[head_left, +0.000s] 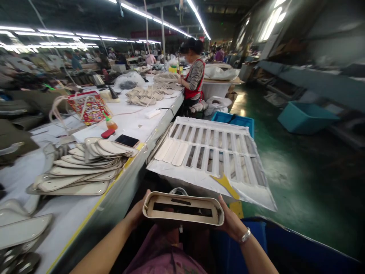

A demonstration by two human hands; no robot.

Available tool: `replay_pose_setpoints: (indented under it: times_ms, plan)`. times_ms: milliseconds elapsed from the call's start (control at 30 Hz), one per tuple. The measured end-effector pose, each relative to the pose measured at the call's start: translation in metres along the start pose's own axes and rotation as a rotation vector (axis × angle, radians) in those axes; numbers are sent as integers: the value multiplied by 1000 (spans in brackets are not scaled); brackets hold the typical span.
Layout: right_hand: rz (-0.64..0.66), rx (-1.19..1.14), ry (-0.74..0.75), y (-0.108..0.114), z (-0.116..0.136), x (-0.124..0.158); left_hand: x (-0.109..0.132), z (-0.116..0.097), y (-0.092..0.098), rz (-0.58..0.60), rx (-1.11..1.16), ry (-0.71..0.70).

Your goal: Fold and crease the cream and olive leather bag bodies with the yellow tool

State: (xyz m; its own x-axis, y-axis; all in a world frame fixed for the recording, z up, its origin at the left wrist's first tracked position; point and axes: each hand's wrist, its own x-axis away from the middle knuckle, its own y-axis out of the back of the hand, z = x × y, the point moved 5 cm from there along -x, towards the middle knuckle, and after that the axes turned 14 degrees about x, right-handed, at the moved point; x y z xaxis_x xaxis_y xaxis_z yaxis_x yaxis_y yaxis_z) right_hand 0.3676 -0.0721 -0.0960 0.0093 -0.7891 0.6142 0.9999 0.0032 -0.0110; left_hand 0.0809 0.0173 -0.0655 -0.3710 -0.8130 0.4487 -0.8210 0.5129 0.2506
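Note:
Held level over my lap is an unfinished beige handbag body (185,218), its open side facing up toward me. Long slots show inside it, and a small clear handle sticks out beyond its far edge. My left hand (142,207) grips one narrow end; my right hand (229,220), with a metal watch at the wrist, grips the other. Most fingers are hidden behind the bag's ends. Just past the bag lies a white slotted rack (199,176) with a few beige panels (171,152) and a yellow forked piece (226,185) on it.
Left runs a white worktable (114,198) with stacked beige panels (82,171), a phone (127,140), a glue bottle (111,124) and a patterned bag (89,107). A co-worker (195,78) in a red apron is farther along. Blue bin (242,243) at lower right; teal bin (305,118) beyond.

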Motion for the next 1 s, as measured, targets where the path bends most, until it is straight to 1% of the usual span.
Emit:
replay_pose_setpoints:
  times_ms: [33,67,100,167,233,300,367,467,633,767,867,933,1000]
  plan:
    - [16,17,11,4,8,8,5,-1,3,44,60,-1]
    - [26,94,34,8,17,15,9,-2,8,75,177,2]
    - [13,227,55,10,25,20,12,-3,14,64,215,-4]
    - [-54,532,53,15,37,24,13,-7,26,25,99,-4]
    - [-115,719,4,16,41,21,12,-14,33,5,-102,9]
    - [-118,763,-42,13,41,16,9,-22,34,21,-219,44]
    - [-83,799,-63,10,41,11,6,-26,35,34,-214,93]
    - [-15,828,-74,10,40,7,2,-24,38,42,-184,165]
    - [52,854,-127,13,43,6,1,-24,39,46,-270,187]
    - [38,1044,-148,16,47,3,1,-34,36,37,-382,210]
    - [3,1168,-89,15,50,2,4,-40,34,34,-457,218]
    - [-36,1163,-66,14,50,3,6,-41,34,30,-491,214]
    - [-68,1104,-78,12,47,6,7,-38,35,23,-507,218]
